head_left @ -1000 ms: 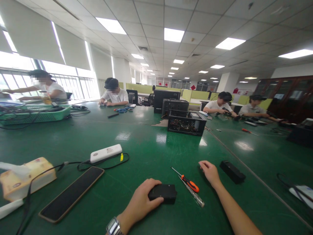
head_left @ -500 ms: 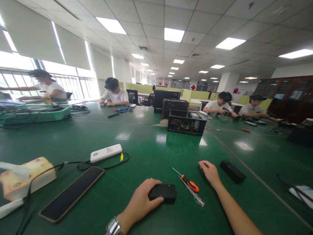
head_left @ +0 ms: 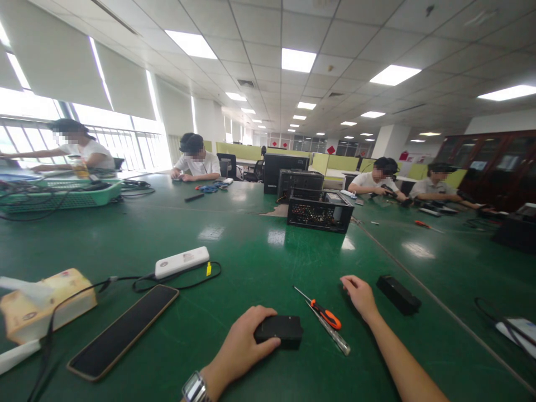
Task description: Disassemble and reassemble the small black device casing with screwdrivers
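My left hand is wrapped round a black rectangular box on the green table, fingers over its far side and thumb along its near side. My right hand rests on the tabletop, its fingers loosely curled in, with nothing seen in them. Between my hands lie a screwdriver with an orange and black handle and a clear-handled screwdriver, side by side. A second black box stands just right of my right hand.
At left are a phone, a white power bank with a black cable, and a tissue pack. An opened computer case stands further back. A green basket of cables is far left. Several people sit around the table.
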`<action>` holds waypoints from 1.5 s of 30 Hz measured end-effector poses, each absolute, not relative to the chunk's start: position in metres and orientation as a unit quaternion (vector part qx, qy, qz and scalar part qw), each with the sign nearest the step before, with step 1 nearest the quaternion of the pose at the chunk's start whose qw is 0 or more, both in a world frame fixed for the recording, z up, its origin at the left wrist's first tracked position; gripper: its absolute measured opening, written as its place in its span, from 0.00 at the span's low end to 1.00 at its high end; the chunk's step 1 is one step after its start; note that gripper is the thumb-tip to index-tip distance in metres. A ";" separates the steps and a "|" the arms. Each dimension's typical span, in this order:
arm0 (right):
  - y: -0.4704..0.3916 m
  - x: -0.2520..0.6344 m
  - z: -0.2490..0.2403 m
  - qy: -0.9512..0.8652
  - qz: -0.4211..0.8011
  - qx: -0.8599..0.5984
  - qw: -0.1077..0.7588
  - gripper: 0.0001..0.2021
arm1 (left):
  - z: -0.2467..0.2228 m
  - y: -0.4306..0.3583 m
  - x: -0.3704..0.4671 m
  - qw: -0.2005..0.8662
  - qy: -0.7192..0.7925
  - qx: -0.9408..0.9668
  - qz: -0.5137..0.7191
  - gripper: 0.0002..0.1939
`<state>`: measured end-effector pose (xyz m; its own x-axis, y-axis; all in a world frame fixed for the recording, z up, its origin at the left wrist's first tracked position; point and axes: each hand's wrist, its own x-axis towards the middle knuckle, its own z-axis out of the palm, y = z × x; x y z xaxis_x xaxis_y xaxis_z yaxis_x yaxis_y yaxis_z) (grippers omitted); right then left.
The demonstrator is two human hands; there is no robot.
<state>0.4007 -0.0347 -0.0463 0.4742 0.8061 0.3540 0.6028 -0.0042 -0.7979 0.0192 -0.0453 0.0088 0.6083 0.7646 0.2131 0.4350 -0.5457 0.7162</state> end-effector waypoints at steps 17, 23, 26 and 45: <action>-0.038 0.400 -0.033 -0.424 -0.060 -0.884 0.187 0.16 | 0.010 -0.046 0.019 0.316 0.360 0.837 0.265 0.19; -0.035 0.399 -0.033 -0.420 -0.072 -0.895 0.134 0.18 | 0.008 -0.045 0.019 0.314 0.357 0.838 0.268 0.19; -0.034 0.396 -0.033 -0.426 -0.077 -0.893 0.122 0.18 | 0.009 -0.045 0.020 0.315 0.356 0.838 0.268 0.19; -0.035 0.388 -0.029 -0.459 -0.082 -0.875 0.134 0.17 | 0.015 -0.048 0.020 0.315 0.366 0.836 0.260 0.18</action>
<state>0.3882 -0.0351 -0.0294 0.5657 0.7801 0.2673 0.8244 -0.5431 -0.1594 0.0201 -0.0476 0.0154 0.5977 0.7754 0.2038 0.4484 -0.5341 0.7167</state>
